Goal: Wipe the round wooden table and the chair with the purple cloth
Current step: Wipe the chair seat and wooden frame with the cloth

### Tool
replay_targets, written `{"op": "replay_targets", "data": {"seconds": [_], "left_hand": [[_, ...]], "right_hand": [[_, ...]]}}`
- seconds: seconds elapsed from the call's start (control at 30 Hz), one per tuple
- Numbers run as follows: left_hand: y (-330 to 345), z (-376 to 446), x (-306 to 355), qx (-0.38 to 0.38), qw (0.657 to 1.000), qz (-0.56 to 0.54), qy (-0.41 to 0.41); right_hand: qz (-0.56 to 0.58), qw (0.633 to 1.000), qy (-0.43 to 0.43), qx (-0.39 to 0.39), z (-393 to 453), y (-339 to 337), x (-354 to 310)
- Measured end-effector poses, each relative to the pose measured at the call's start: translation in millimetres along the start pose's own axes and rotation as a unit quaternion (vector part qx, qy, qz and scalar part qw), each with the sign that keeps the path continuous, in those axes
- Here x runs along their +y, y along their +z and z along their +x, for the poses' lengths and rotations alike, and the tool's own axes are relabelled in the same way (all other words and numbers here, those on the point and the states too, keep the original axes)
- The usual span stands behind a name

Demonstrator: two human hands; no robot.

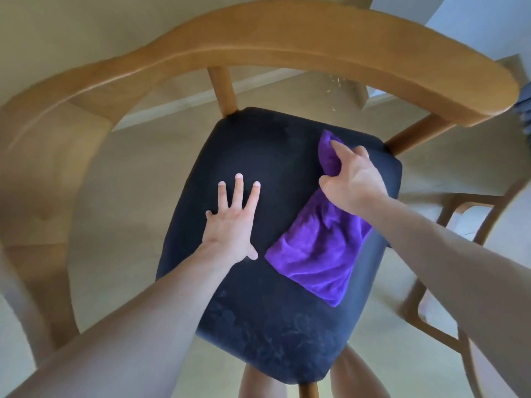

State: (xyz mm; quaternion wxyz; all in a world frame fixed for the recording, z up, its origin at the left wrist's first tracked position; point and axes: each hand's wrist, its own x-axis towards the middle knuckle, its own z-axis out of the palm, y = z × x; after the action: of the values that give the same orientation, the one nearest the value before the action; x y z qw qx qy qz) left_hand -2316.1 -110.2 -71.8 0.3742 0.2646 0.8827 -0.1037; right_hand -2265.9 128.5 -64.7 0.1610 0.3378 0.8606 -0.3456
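Two hands on the chair's dark seat: your left hand lies flat, fingers spread; your right hand bunches the plush purple cloth.

Pale beige floor all round, white skirting board along the far wall, another wooden chair off right.

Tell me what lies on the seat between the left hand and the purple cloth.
Nothing: in the head view, only bare dark seat cushion separates the left hand, resting flat with fingers spread, from the purple cloth that the right hand grips.
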Motion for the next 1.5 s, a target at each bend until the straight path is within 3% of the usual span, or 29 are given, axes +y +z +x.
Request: {"op": "replay_targets", "data": {"seconds": [0.17, 0.37, 0.4, 0.47, 0.53, 0.57, 0.63, 0.73, 0.87, 0.93, 1.07, 1.17, 1.3, 1.4, 1.5], "left_hand": [[4.2, -0.4, -2.7, 0.016, 1.000, 0.008, -0.019], [-0.1, -4.8, 2.7, 0.017, 1.000, 0.013, -0.016], [-0.8, -3.9, 3.6, 0.016, 1.000, 0.011, -0.017], [-1.1, -1.2, 3.5, 0.017, 1.000, 0.007, -0.018], [0.2, 1.2, 2.3, 0.022, 1.000, 0.006, -0.017], [1.8, 2.0, 1.7, 0.024, 1.000, 0.007, -0.018], [5.6, 2.2, 1.7, 0.025, 0.999, 0.006, -0.020], [8.0, 2.1, 1.3, 0.027, 0.999, 0.009, -0.023], [4.9, -2.5, -0.1, 0.026, 0.999, 0.018, -0.021], [3.7, -2.9, 0.3, 0.027, 0.999, 0.019, -0.019], [3.2, -1.1, -0.5, 0.028, 0.999, 0.019, -0.015], [5.8, -0.8, -0.6, 0.028, 0.999, 0.023, -0.013], [5.4, -1.7, -5.2, 0.025, 0.999, 0.028, -0.013], [1.5, -3.7, -2.0, 0.003, 0.999, 0.039, -0.009], [-3.8, -5.7, 10.7, 0.012, 0.998, 0.069, -0.005]], "right_hand": [[-0.085, 0.992, -0.055, -0.073, -21.2, 56.2, -33.3], [-0.173, 0.931, -0.163, -0.279, -50.1, 46.4, -26.4], [-0.168, 0.933, -0.169, -0.268, -47.9, 37.2, -22.1], [-0.117, 0.969, -0.162, -0.145, -33.7, 17.0, -8.0], [-0.047, 0.995, -0.086, -0.008, -12.1, -1.3, 6.1], [-0.029, 0.999, -0.035, 0.017, -4.3, -2.4, 7.1], [-0.083, 0.996, -0.008, -0.024, -10.2, 13.6, -0.8], [-0.197, 0.966, -0.106, -0.126, -56.7, 50.9, -7.7], [-0.176, 0.949, -0.128, -0.226, -85.9, 52.2, 7.2], [-0.128, 0.969, -0.117, -0.179, -78.9, 33.5, 12.9], [-0.029, 0.999, -0.033, 0.018, -36.5, 0.0, 26.0], [-0.091, 0.996, 0.017, -0.019, -30.2, 10.9, 14.9], [-0.224, 0.960, -0.091, -0.141, -76.2, 42.9, 10.5], [-0.220, 0.948, -0.093, -0.211, -91.8, 32.9, 21.2], [-0.141, 0.978, -0.059, -0.146, -87.5, 1.1, 31.2]]}}
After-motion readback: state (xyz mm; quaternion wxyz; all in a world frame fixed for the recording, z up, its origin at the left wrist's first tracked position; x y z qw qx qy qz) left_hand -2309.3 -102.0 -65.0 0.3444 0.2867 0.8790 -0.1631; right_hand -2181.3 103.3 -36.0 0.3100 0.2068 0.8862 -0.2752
